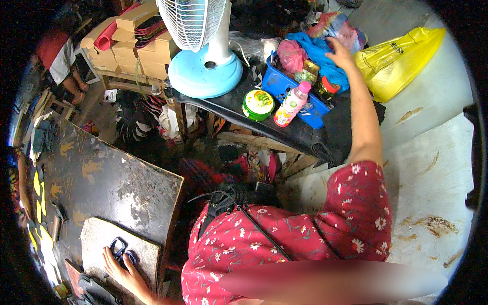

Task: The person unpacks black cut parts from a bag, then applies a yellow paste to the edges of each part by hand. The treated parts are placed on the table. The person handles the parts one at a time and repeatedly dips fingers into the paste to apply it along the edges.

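My left hand [122,272] rests on a pale board [96,234] on the dark table, fingers stretched out. Beside its thumb and fingertips lie dark-handled scissors [118,247]; their blades are mostly hidden under the hand. My right arm stretches far to a black-covered side table, where my right hand [341,56] is spread over a crumpled blue plastic bag [305,43]. Whether it touches the bag I cannot tell. Below that hand a blue basket [274,81] holds a pink bag [292,56] and a red-lidded jar [329,86].
A pink-capped bottle [290,105] and a green round tub [258,105] stand before the basket. Left of them is a fan [206,76] with a light-blue base. A yellow bag [399,63] lies at the right. Cardboard boxes [127,46] and another person [63,61] are at far left.
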Demonstrator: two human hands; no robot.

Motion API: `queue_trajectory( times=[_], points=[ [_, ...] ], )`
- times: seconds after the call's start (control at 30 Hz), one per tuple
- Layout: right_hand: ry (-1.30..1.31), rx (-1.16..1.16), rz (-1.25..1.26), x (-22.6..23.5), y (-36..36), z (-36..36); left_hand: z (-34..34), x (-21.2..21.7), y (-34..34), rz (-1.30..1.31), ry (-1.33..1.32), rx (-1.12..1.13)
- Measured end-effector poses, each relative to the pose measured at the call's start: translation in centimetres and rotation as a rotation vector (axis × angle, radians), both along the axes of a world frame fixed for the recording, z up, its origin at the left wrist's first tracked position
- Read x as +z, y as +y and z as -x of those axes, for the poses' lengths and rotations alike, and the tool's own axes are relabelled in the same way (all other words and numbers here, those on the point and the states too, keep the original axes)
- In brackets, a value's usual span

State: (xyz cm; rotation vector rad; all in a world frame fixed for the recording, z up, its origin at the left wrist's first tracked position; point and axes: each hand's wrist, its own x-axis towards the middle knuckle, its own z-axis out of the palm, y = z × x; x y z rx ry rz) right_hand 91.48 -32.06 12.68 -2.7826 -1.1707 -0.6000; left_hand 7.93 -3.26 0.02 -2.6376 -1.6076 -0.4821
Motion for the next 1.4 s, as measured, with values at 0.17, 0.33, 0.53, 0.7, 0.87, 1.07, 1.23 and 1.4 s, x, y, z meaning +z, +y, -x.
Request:
queue_trajectory(
  times=[0.17,0.33,0.53,0.7,0.87,1.07,1.23,1.4],
  points=[
    [0.311,-0.279,0.389,-6.7,0.9,-6.1,0.4,-0.2,0.3,0.026,0.0,0.037],
    [0.487,-0.173,0.218,-5.5,-3.0,-10.9,1.0,-0.5,0.8,0.023,-0.026,0.018],
    [0.233,-0.273,-0.116,-4.0,-8.2,-12.6,0.9,-0.3,0.8,0.013,-0.038,0.003],
    [0.19,-0.289,-0.081,-5.3,-7.9,-12.8,0.9,-0.5,0.8,0.023,-0.038,0.01],
    [0.183,-0.323,0.114,-4.6,-5.0,-11.3,0.8,-0.7,0.7,0.037,-0.02,0.021],
    [0.296,-0.065,0.091,-3.5,3.9,-4.2,0.3,-1.1,0.6,-0.028,-0.008,0.018],
    [0.431,0.286,0.451,-4.7,8.1,-2.2,-0.1,-1.2,0.3,-0.073,0.19,0.139],
    [0.055,0.349,0.298,3.6,10.5,5.3,-1.9,0.3,-0.8,-0.072,-0.218,0.058]
  ],
)
